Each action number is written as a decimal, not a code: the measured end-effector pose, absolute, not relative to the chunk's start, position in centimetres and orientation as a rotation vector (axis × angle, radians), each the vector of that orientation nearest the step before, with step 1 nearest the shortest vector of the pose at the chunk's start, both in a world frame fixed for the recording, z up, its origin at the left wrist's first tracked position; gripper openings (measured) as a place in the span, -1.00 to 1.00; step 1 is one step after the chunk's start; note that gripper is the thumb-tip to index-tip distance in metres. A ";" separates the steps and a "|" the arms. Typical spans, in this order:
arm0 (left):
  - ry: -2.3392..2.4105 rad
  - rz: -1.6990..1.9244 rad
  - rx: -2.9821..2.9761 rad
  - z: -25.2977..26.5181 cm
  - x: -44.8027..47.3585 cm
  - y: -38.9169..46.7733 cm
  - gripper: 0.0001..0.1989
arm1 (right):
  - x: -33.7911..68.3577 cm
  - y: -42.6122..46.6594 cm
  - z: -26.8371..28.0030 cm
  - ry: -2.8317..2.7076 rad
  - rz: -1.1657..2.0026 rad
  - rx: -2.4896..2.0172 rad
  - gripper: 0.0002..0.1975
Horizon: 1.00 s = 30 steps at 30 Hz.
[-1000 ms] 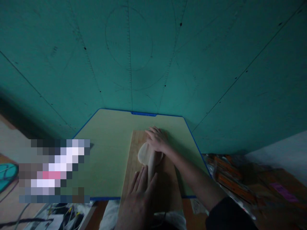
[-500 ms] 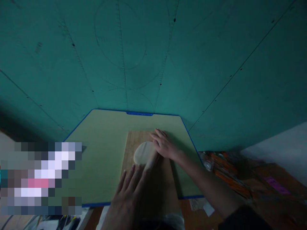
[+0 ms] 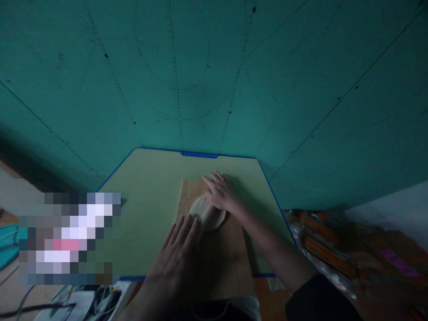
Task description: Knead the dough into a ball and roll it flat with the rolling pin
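Note:
A pale round sheet of dough (image 3: pixel 219 220) lies flat near the far end of a wooden board (image 3: pixel 224 263). Across it, on a slant, runs a light rolling pin (image 3: pixel 207 216), its ends hidden beneath my hands. My left hand (image 3: pixel 177 245) rests on the near-left end with its fingers stretched forward and its palm down. On the far-right end, my right hand (image 3: pixel 219 191) lies with straight, spread fingers. Neither hand is wrapped round the pin.
Under the wooden board is a pale panel (image 3: pixel 147 209) with a blue rim, against a green wall (image 3: pixel 200 98). Cables and a box of clutter (image 3: pixel 90 303) sit at lower left. Orange-and-dark items (image 3: pixel 321 240) are piled at right. A pixelated patch hides part of the left side.
Both hands have moved slightly toward the upper left relative to the board, and the rolling pin with them. More dough now shows on the pin's right side. The view has shifted slightly.

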<state>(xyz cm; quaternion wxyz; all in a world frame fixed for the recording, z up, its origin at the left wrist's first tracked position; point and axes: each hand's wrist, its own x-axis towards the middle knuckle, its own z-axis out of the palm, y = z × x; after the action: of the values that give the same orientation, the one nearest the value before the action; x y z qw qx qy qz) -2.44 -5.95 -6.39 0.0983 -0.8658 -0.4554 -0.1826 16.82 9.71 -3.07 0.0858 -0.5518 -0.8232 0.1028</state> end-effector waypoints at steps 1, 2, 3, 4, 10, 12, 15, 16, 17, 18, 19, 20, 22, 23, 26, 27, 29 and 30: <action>-1.342 -0.549 -2.580 -6.4 -1.4 -6.3 -0.22 | 17.6 9.1 -3.4 -2.434 0.293 -1.628 -0.45; -1.335 -0.555 -2.595 -6.4 -0.4 -6.7 -0.20 | 18.5 8.5 -3.8 -2.407 0.289 -1.610 -0.45; -1.318 -0.553 -2.609 -6.4 0.6 -7.2 -0.18 | 19.4 7.9 -4.1 -2.377 0.295 -1.589 -0.45; -1.301 -0.544 -2.619 -6.2 1.4 -7.6 -0.16 | 20.3 7.3 -4.5 -2.344 0.309 -1.566 -0.46; -1.376 -0.443 -2.719 -5.6 1.9 -8.9 -0.22 | 23.0 4.4 -5.6 -2.166 0.373 -1.524 -0.56; -1.357 -0.458 -2.742 -5.7 0.3 -8.6 -0.26 | 22.9 3.6 -5.4 -2.170 0.369 -1.521 -0.61; -1.223 -0.465 -2.736 -5.8 -2.4 -7.8 -0.30 | 22.2 2.7 -4.7 -2.235 0.302 -1.489 -0.63; -1.199 -0.452 -2.724 -5.8 -3.1 -7.5 -0.29 | 21.9 2.6 -4.4 -2.260 0.265 -1.480 -0.60; -1.200 -0.434 -2.703 -5.7 -3.5 -7.2 -0.29 | 21.6 2.5 -4.0 -2.283 0.221 -1.476 -0.57; -1.220 -0.426 -2.664 -5.6 -3.7 -6.9 -0.31 | 21.2 2.6 -3.7 -2.307 0.172 -1.472 -0.55; -1.249 -0.431 -2.609 -5.5 -3.8 -6.5 -0.36 | 20.8 2.8 -3.5 -2.332 0.123 -1.470 -0.53; -1.285 -0.444 -2.546 -5.4 -3.6 -6.1 -0.42 | 20.4 3.1 -3.2 -2.352 0.078 -1.475 -0.52; -1.371 -0.472 -2.439 -5.2 -3.2 -5.2 -0.49 | 19.6 4.0 -3.1 -2.381 0.021 -1.500 -0.52; -1.421 -0.483 -2.407 -5.0 -3.1 -4.6 -0.48 | 19.2 4.5 -3.1 -2.393 0.016 -1.515 -0.51; -1.609 -0.461 -2.385 -4.5 -3.2 -2.7 -0.45 | 18.1 6.4 -3.3 -2.395 0.059 -1.566 -0.49; -1.666 -0.454 -2.383 -4.4 -3.5 -1.9 -0.44 | 17.8 7.1 -3.4 -2.386 0.077 -1.587 -0.49; -1.756 -0.432 -2.383 -4.2 -4.2 -0.2 -0.42 | 17.1 8.6 -3.4 -2.359 0.121 -1.638 -0.50; -1.788 -0.420 -2.386 -4.2 -4.6 0.7 -0.42 | 16.8 9.3 -3.3 -2.346 0.149 -1.665 -0.51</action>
<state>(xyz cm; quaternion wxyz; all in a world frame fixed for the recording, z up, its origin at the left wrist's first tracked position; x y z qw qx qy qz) -4.60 0.68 -4.17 0.0653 -0.7908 -0.5925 -0.1391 16.75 9.25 -3.26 0.1301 -0.5732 -0.8074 0.0512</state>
